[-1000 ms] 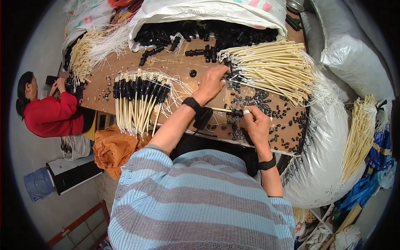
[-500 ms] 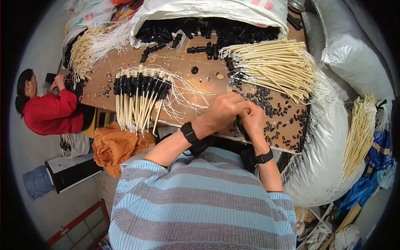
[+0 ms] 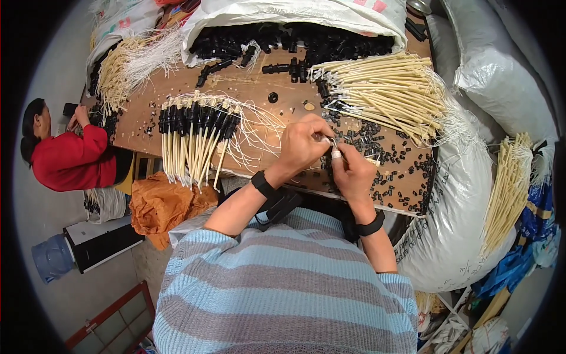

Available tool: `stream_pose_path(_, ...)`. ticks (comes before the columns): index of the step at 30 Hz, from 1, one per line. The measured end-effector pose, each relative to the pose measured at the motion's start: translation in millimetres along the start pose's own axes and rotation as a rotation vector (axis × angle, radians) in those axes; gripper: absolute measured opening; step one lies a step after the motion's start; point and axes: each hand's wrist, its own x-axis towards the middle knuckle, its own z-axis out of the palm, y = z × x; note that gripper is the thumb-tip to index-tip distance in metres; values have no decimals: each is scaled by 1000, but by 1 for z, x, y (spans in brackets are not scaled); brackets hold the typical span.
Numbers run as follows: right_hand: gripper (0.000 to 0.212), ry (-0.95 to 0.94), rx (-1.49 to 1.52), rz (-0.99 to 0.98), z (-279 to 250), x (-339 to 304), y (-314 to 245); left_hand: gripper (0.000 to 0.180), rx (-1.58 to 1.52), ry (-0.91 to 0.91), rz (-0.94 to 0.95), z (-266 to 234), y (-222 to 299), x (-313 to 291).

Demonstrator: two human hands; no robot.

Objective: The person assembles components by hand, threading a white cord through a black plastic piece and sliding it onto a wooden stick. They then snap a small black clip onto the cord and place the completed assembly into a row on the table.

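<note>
Over the front of the table, my left hand [image 3: 302, 141] and my right hand [image 3: 355, 174] meet with their fingertips pinched close together. Between them is something small with dark and white parts, mostly covered by the fingers. A white wrap or cover shows on a right-hand digit. A pale tip [image 3: 372, 160] sticks out beside the right hand's knuckles. Left of my hands lies a row of cream sticks with black fittings [image 3: 197, 121], white strings trailing toward my left hand. Small black pieces [image 3: 392, 156] are scattered behind and right of my right hand.
A large bundle of cream sticks [image 3: 383, 94] with white strings lies at the back right. Behind it, a white sack [image 3: 283, 13] opens onto black fittings. Full white sacks [image 3: 457, 218] crowd the right edge. A co-worker in red [image 3: 76, 153] sits at far left. An orange cloth [image 3: 168, 203] hangs nearby.
My hands have drawn slightly apart and turned, so the small thing between the fingertips now shows in part. A pale tip has come into sight beside my right hand.
</note>
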Motion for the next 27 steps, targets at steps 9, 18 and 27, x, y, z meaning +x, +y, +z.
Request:
stream_pose_path(9, 17, -185, 1356, 792, -29, 11, 16, 42, 141, -338, 306, -7, 5, 5)
stream_pose_path(18, 33, -328, 63, -126, -26, 7, 10, 34, 156, -427, -6, -12, 8, 6)
stream_pose_path(27, 28, -282, 62, -189, -21, 9, 4, 31, 310, -339, -47, -21, 9, -5)
